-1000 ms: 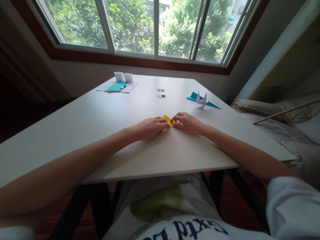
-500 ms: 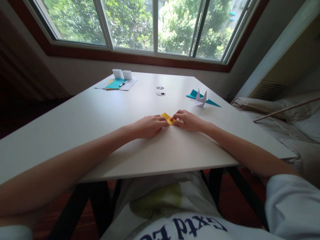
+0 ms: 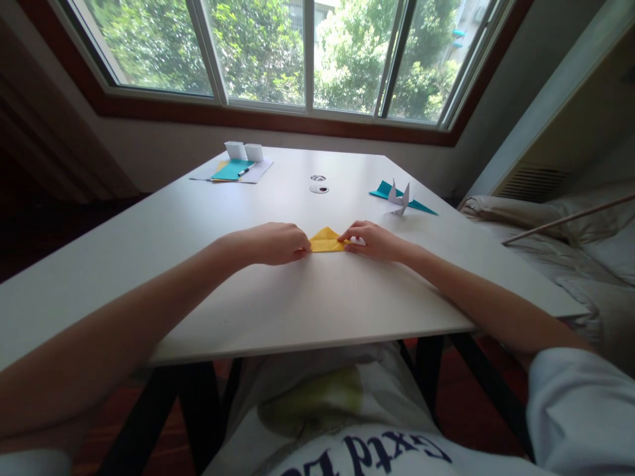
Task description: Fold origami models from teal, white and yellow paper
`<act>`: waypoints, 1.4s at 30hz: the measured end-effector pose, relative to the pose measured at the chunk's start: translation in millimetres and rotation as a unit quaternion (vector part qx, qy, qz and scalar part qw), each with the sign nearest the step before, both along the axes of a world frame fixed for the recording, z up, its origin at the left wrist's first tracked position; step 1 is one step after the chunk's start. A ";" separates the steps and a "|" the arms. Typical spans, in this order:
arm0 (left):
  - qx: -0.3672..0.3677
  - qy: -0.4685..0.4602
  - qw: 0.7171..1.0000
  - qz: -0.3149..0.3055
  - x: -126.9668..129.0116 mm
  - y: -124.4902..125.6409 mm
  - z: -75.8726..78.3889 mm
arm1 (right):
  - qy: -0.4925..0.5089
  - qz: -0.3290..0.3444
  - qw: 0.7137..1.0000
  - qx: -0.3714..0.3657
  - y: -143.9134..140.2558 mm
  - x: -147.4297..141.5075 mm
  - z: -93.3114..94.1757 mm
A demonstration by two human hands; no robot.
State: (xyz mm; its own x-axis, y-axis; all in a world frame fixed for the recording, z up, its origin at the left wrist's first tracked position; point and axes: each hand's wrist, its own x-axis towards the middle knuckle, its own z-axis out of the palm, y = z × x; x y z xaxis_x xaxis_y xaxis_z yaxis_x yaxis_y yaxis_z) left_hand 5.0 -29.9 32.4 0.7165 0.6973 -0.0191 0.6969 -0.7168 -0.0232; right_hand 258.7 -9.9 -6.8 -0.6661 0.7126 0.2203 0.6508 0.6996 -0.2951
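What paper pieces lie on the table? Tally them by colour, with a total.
Yellow folded paper, between left hand and right hand: 1
Teal sheets: 2
White folded figure: 1
Total: 4

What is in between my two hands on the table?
In the head view, a folded yellow paper lies flat on the white table between the left hand and right hand; both hands' fingertips touch its ends.

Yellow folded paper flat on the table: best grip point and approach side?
Probably the far peak of the yellow folded paper. It lies flat as a low triangle; left hand and right hand pin its side corners, so only the peak is free. Come from the window side and slide under that point to pinch.
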 end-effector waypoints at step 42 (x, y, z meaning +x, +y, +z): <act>0.116 -0.032 0.992 -0.047 9.2 16.1 -26.1 | 0.018 0.033 0.985 0.167 -27.9 -14.0 10.3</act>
